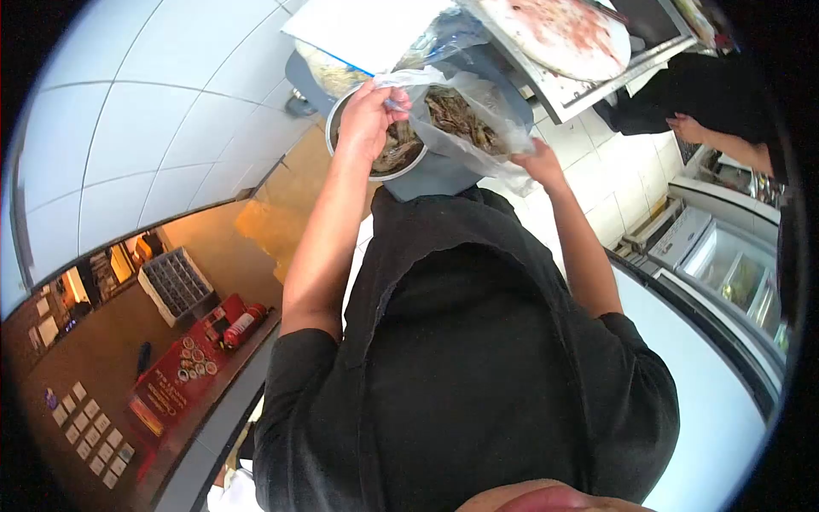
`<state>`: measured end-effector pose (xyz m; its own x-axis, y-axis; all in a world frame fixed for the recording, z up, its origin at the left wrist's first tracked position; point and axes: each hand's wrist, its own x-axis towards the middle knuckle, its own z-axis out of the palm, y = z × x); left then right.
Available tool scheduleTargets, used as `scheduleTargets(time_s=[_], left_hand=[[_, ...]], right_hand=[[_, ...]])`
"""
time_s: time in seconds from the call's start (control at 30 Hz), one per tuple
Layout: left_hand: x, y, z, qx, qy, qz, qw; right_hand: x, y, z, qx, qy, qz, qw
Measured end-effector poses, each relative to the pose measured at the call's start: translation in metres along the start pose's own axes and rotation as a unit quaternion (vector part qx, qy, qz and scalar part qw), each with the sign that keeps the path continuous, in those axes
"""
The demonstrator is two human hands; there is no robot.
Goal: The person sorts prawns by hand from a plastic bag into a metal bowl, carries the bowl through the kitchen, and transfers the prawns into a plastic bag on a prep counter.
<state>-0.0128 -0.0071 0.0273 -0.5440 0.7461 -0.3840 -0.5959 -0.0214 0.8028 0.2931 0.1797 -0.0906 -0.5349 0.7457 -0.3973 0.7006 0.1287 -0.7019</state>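
Note:
My left hand point(367, 119) grips the upper left edge of a clear plastic bag point(486, 102). The bag's lower right side is in my right hand point(539, 164), fingers closed on the film. Inside the bag lie brown-grey, wet-looking pieces point(461, 115), perhaps shrimp; their kind is not certain. Beneath my left hand and partly covered by it is a round metal bowl point(332, 141) with similar brown pieces point(399, 152) in it. The bag stretches across the bowl's right side.
A blue-grey bin or stand point(435, 177) is under the bowl. Behind are a white board point(367, 30) and more plastic. At upper right, a red-stained round cutting board point(563, 34) rests on a metal table point(589, 96). A co-worker's hand point(687, 128) is at right; a tiled wall point(162, 111) at left.

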Motion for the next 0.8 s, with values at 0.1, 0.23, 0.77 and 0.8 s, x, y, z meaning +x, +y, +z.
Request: scheduleTargets(time_s=[0.1, 0.23, 0.77, 0.8], left_hand=[[0.003, -0.006, 0.008, 0.030, -0.025, -0.013, 0.999], [0.005, -0.004, 0.007, 0.046, -0.015, -0.010, 0.999], [0.000, -0.008, 0.019, 0.076, -0.043, -0.002, 0.996], [0.001, -0.007, 0.026, 0.081, -0.039, -0.002, 0.996]], right_hand=[[0.004, 0.003, 0.020, 0.259, -0.076, 0.128, 0.954], [0.011, -0.055, 0.005, 0.546, -0.003, 0.089, 0.833], [-0.016, -0.101, -0.043, 0.118, 0.264, -0.132, 0.948], [-0.021, -0.116, -0.048, 0.073, 0.291, -0.183, 0.936]])
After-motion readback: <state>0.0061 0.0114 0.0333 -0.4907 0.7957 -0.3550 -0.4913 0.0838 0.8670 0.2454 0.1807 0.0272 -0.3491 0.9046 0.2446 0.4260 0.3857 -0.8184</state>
